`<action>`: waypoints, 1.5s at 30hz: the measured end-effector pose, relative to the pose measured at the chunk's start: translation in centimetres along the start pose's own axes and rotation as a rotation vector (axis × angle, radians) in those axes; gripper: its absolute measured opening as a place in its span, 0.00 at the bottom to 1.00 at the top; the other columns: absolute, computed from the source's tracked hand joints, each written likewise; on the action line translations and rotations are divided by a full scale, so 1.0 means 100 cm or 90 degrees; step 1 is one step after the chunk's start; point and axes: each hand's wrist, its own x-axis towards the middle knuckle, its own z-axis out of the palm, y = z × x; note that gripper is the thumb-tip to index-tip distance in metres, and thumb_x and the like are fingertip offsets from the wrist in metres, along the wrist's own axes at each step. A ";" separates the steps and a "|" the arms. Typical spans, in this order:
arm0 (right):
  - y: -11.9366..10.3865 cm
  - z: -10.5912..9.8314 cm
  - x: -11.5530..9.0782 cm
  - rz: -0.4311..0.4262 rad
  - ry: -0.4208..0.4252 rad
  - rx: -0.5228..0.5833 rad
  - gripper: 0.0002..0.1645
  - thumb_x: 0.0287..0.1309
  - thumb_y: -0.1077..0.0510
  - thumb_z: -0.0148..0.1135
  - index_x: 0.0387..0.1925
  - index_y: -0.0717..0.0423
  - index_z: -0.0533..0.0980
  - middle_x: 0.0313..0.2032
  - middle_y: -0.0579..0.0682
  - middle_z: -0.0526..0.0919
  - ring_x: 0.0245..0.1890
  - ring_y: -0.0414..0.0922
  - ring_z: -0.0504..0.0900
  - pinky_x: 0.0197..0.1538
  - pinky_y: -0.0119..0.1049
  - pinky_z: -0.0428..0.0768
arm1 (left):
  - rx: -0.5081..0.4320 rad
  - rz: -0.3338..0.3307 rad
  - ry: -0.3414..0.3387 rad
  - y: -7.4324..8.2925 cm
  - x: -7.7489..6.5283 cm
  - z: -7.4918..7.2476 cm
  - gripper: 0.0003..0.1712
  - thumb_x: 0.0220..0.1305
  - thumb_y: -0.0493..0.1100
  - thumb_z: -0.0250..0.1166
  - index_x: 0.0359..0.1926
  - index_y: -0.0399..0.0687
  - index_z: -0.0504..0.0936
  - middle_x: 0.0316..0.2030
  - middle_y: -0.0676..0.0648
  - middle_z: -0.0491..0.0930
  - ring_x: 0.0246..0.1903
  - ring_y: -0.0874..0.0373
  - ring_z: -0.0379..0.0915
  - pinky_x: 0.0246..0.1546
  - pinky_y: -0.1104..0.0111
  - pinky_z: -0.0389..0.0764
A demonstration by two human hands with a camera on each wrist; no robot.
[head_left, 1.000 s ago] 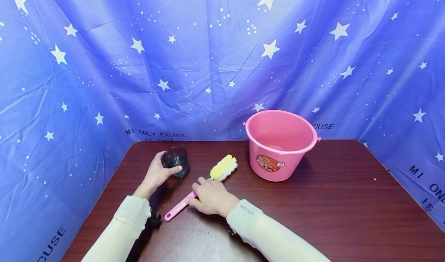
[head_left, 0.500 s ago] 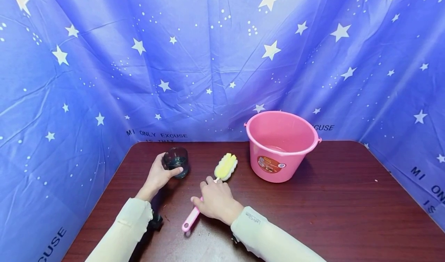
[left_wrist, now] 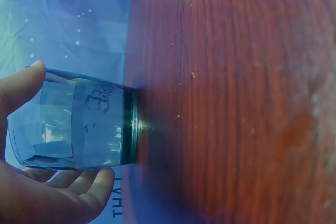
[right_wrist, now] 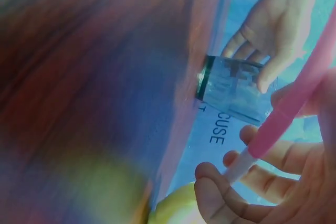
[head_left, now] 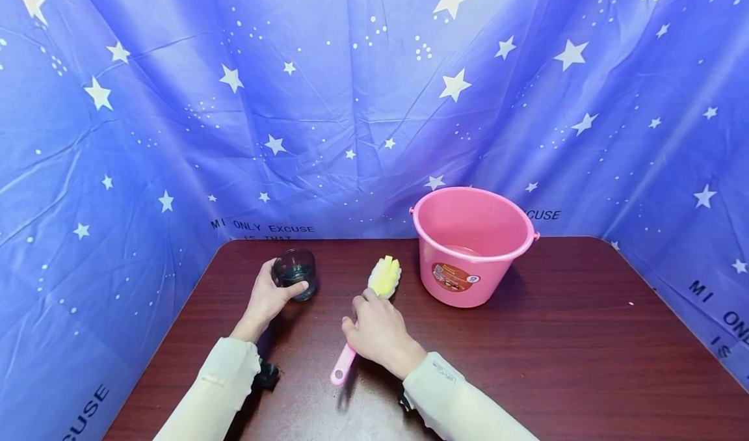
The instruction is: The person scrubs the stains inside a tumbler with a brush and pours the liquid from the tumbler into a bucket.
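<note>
On the left of the table, my left hand (head_left: 268, 301) grips a dark-tinted glass (head_left: 298, 273) that stands upright and has clear liquid in its lower part. The left wrist view shows the thumb along one side of the glass (left_wrist: 89, 121) and the fingers along the other, its base at the wood. My right hand (head_left: 380, 330) holds a sponge cup brush (head_left: 385, 277) by its pink handle. The yellow and white sponge head points away from me, and the handle's holed end sticks out towards me. Fingers curl round the handle (right_wrist: 286, 106) in the right wrist view.
A pink bucket (head_left: 497, 275) with a round label stands at the back, right of the brush. The dark red wooden table (head_left: 562, 356) ends at a blue star-printed curtain (head_left: 363, 116) behind and on both sides. A black device (head_left: 268, 376) sits at my left wrist.
My right hand has shifted to the right with the brush, whose handle end has swung rightwards so it points more straight ahead. The left hand and glass have stayed in place.
</note>
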 end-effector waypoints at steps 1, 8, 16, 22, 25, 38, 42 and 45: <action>0.001 -0.001 0.000 0.009 -0.005 0.014 0.13 0.51 0.47 0.62 0.22 0.49 0.72 0.30 0.43 0.70 0.27 0.47 0.74 0.29 0.41 0.73 | -0.001 0.001 0.001 0.000 0.000 0.000 0.48 0.49 0.39 0.75 0.66 0.36 0.57 0.61 0.34 0.66 0.60 0.43 0.63 0.62 0.52 0.62; 0.009 -0.002 -0.004 0.056 -0.023 0.115 0.11 0.41 0.56 0.64 0.29 0.53 0.74 0.36 0.43 0.69 0.27 0.45 0.73 0.34 0.38 0.73 | -0.010 -0.007 0.003 -0.001 -0.001 0.001 0.49 0.49 0.40 0.75 0.68 0.38 0.56 0.62 0.35 0.65 0.61 0.44 0.62 0.62 0.52 0.63; 0.021 0.000 -0.002 0.110 -0.002 0.283 0.27 0.40 0.63 0.65 0.48 0.62 0.74 0.47 0.53 0.71 0.38 0.46 0.76 0.42 0.39 0.76 | -0.008 -0.003 0.011 -0.003 -0.001 0.002 0.50 0.49 0.40 0.75 0.67 0.37 0.56 0.62 0.35 0.65 0.61 0.44 0.63 0.61 0.52 0.63; 0.030 0.001 0.001 0.199 -0.083 0.613 0.38 0.46 0.71 0.63 0.60 0.76 0.59 0.49 0.67 0.77 0.38 0.46 0.82 0.37 0.33 0.79 | -0.022 0.002 0.023 -0.004 0.000 0.004 0.49 0.48 0.38 0.75 0.67 0.37 0.57 0.62 0.35 0.66 0.61 0.45 0.63 0.62 0.53 0.63; 0.032 -0.001 0.002 0.250 -0.141 0.824 0.38 0.50 0.73 0.59 0.61 0.81 0.55 0.51 0.73 0.74 0.40 0.49 0.84 0.44 0.34 0.80 | -0.043 0.005 0.026 -0.004 0.000 0.005 0.48 0.47 0.36 0.75 0.66 0.36 0.57 0.62 0.34 0.66 0.61 0.45 0.63 0.62 0.54 0.63; 0.039 0.002 -0.004 0.340 -0.245 1.055 0.30 0.61 0.67 0.55 0.59 0.79 0.57 0.42 0.59 0.83 0.23 0.42 0.83 0.28 0.30 0.81 | -0.097 -0.015 0.030 -0.003 -0.003 0.005 0.48 0.48 0.34 0.74 0.67 0.37 0.57 0.62 0.35 0.66 0.61 0.45 0.64 0.61 0.55 0.64; 0.038 0.002 -0.005 0.333 -0.247 1.038 0.29 0.62 0.65 0.54 0.59 0.77 0.57 0.39 0.56 0.84 0.21 0.40 0.82 0.24 0.28 0.78 | -0.102 -0.021 0.035 -0.004 -0.005 0.006 0.48 0.48 0.35 0.74 0.67 0.37 0.57 0.62 0.35 0.65 0.62 0.44 0.62 0.61 0.55 0.63; 0.038 0.000 -0.005 0.327 -0.247 1.030 0.28 0.64 0.63 0.53 0.59 0.76 0.57 0.40 0.56 0.84 0.20 0.39 0.81 0.23 0.27 0.77 | -0.106 -0.017 0.039 -0.005 -0.005 0.008 0.49 0.48 0.35 0.74 0.68 0.38 0.56 0.63 0.35 0.64 0.63 0.44 0.61 0.61 0.56 0.63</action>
